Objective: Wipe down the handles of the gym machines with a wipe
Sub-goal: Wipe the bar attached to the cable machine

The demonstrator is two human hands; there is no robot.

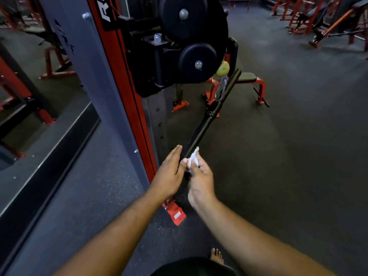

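Observation:
A black straight bar handle (207, 121) hangs by a metal clip (221, 89) from the cable machine and slants down toward me. My left hand (169, 174) lies against the near end of the bar, fingers straight along its left side and thumb across it. My right hand (200, 180) pinches a crumpled white wipe (193, 158) and holds it against the bar's right side, close to the left thumb. The bar's near tip is hidden behind my hands.
The machine's red and grey upright (127, 92) with black pulley wheels (199, 60) stands just left of the bar. A mirror (39, 86) lines the left wall. A red bench (249, 80) sits behind; more red machines (318, 20) stand far right. My bare foot (217, 255) is below.

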